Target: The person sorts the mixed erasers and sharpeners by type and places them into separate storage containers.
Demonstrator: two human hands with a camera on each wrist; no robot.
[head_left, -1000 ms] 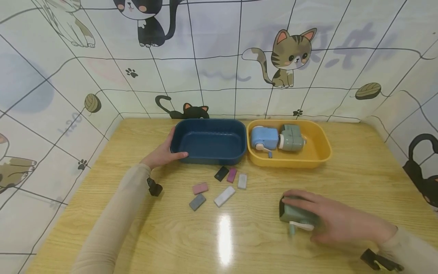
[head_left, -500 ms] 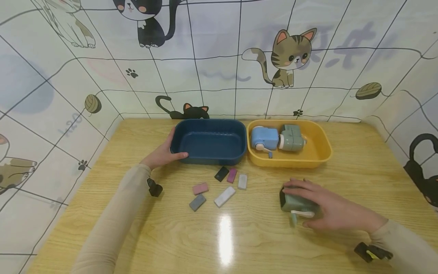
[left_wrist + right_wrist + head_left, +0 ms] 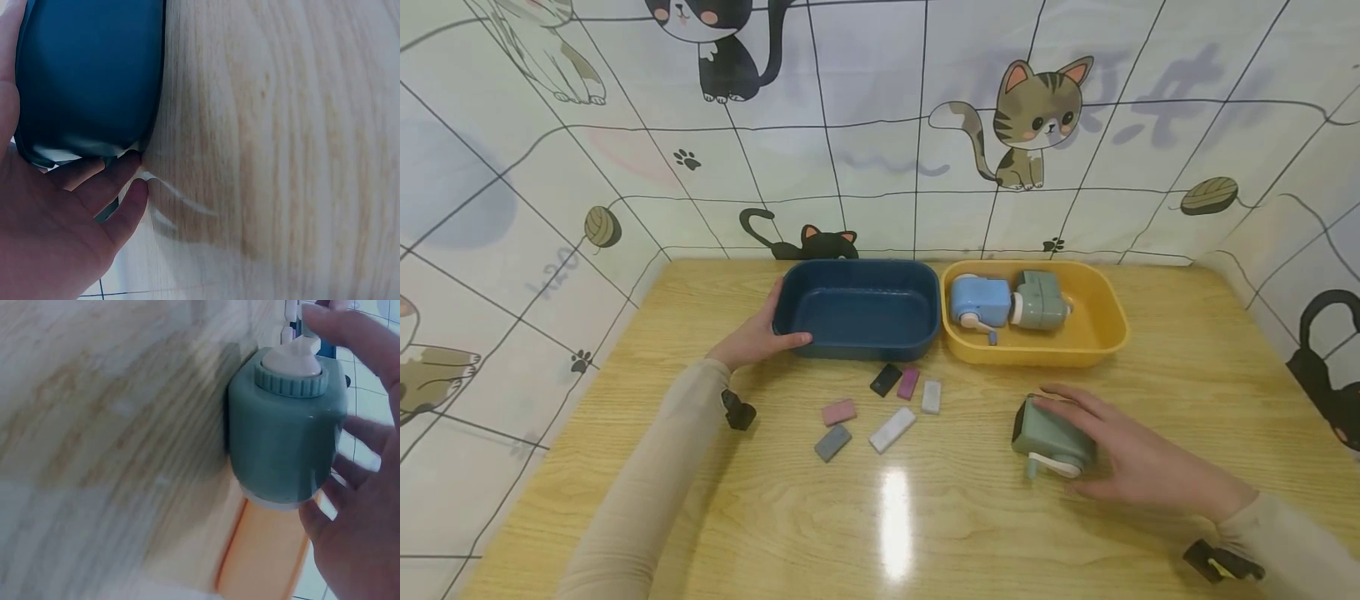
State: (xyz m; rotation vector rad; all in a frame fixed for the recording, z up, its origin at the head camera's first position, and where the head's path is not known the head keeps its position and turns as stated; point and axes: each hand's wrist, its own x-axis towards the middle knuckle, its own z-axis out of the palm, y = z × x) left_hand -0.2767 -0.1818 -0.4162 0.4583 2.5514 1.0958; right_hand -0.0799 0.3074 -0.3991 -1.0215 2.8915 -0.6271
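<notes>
My left hand (image 3: 754, 338) holds the dark blue tray (image 3: 865, 351) by its left end, thumb at the front wall and fingers around the side. The left wrist view shows the fingertips against the tray's end (image 3: 94, 119). At the right, my right hand (image 3: 1138, 458) is around a green crank pencil sharpener (image 3: 1051, 435) lying on the table. In the right wrist view its fingers lie along the sharpener's (image 3: 284, 437) far side, and the thumb is at the crank handle (image 3: 297, 357). Exact finger contact on that far side is partly hidden.
A yellow tray (image 3: 1037, 357) adjoins the blue one and holds a blue sharpener (image 3: 983, 298) and a green sharpener (image 3: 1040, 302). Several small eraser-like blocks, including a white block (image 3: 892, 429) and a pink block (image 3: 838, 412), lie before the trays. A cat-print backdrop rises behind.
My right hand has moved up a little, and the sharpener under it has turned slightly, its crank facing more toward the front. The left hand and blue tray have stayed put.
</notes>
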